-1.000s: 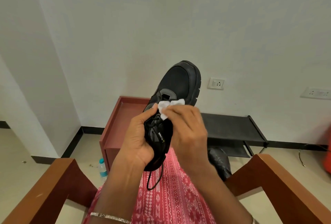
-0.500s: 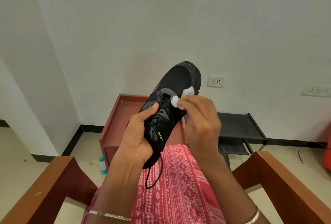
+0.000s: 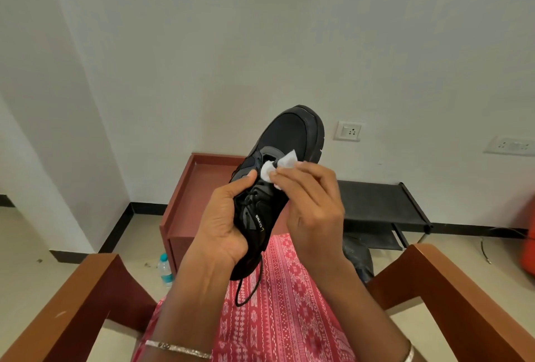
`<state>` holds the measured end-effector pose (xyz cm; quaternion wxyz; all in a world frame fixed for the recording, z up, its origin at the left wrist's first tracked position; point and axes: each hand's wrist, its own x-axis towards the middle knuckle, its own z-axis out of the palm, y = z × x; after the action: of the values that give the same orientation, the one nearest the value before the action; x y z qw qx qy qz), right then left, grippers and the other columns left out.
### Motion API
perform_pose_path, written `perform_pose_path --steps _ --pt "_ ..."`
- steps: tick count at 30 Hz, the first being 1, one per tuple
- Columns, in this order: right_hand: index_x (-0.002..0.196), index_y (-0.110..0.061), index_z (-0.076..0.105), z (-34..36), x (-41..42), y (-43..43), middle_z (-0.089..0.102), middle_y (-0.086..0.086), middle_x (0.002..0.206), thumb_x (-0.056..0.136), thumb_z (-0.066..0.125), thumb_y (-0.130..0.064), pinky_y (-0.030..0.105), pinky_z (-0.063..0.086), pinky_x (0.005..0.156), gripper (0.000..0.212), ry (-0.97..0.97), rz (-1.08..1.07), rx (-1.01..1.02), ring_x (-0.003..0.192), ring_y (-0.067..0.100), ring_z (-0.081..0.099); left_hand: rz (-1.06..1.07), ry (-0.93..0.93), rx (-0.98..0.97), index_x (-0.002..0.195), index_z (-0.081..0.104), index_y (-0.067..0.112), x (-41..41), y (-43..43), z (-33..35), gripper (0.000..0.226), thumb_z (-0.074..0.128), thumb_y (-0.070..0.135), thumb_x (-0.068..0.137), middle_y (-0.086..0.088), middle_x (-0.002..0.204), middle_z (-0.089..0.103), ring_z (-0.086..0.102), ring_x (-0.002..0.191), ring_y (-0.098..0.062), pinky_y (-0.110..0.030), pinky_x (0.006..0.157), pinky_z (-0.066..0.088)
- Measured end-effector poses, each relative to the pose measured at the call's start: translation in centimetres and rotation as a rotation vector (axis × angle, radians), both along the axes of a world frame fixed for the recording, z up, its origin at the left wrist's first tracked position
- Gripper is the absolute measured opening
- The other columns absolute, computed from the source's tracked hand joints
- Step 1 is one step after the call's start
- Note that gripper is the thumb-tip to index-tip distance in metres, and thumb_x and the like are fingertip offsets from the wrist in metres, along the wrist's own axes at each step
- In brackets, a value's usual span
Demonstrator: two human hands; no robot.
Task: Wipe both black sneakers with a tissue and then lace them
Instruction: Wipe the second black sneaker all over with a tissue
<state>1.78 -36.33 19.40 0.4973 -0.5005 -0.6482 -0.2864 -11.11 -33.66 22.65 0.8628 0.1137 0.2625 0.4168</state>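
Sneaker [image 3: 289,135] held up over the lap, long axis running from heel, low by the wrist, to toe pointing up and away. Left hand [image 3: 223,225] wraps the heel half, thumb lying beside the lacing. Right hand [image 3: 315,205] pinches the tissue [image 3: 278,166] in its fingertips, pressed on the tongue just toe-ward of that thumb. Toe cap lies further along the same axis, right hand nearer; next stroke likely runs that way.

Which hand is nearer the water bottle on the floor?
Left. The left hand, gripping the sneaker, is up and right of the bottle; the right hand, pinching the tissue, lies farther right.
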Motion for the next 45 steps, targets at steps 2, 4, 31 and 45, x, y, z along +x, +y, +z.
perform_pose_path --steps 2,4,31,45 --pt "0.106 -0.002 0.076 0.4 -0.4 0.2 0.073 0.009 0.106 0.092 0.065 -0.001 0.037 0.053 0.088 0.018 0.049 -0.018 0.011 0.103 0.026 0.06 0.006 0.024 0.015 0.099 0.077 -0.004 0.1 -0.1 0.1 0.026 0.067 0.017 0.09 -0.018 0.104 0.074 0.073 0.089 -0.031 -0.04 0.094 0.054" --pt "0.107 -0.002 0.076 -0.2 -1.7 -0.4 0.072 0.009 0.104 0.091 0.067 -0.002 0.033 0.052 0.088 0.018 0.073 0.014 -0.016 0.101 0.023 0.058 0.016 0.054 0.018 0.088 0.079 -0.004 0.0 0.0 0.0 0.024 0.067 0.017 0.089 -0.013 0.09 0.074 0.07 0.079 -0.024 -0.032 0.089 0.054" --pt "0.112 -0.006 0.074 3.7 2.6 0.6 0.07 0.007 0.108 0.086 0.065 0.012 0.016 0.047 0.093 0.033 0.246 -0.037 -0.044 0.102 0.019 0.063 -0.033 0.12 0.075 0.111 0.074 0.006 0.1 1.1 -1.2 0.029 0.07 0.02 0.086 -0.017 0.101 0.075 0.072 0.086 -0.034 -0.051 0.101 0.049" --pt "0.112 -0.004 0.073 2.9 1.4 0.8 0.072 0.009 0.106 0.092 0.057 0.0 0.011 0.041 0.099 0.026 0.224 -0.029 -0.005 0.103 0.018 0.062 -0.075 0.08 0.058 0.095 0.079 0.005 -0.2 2.0 -2.4 0.02 0.069 0.022 0.088 -0.013 0.102 0.074 0.073 0.086 -0.03 -0.042 0.086 0.057"
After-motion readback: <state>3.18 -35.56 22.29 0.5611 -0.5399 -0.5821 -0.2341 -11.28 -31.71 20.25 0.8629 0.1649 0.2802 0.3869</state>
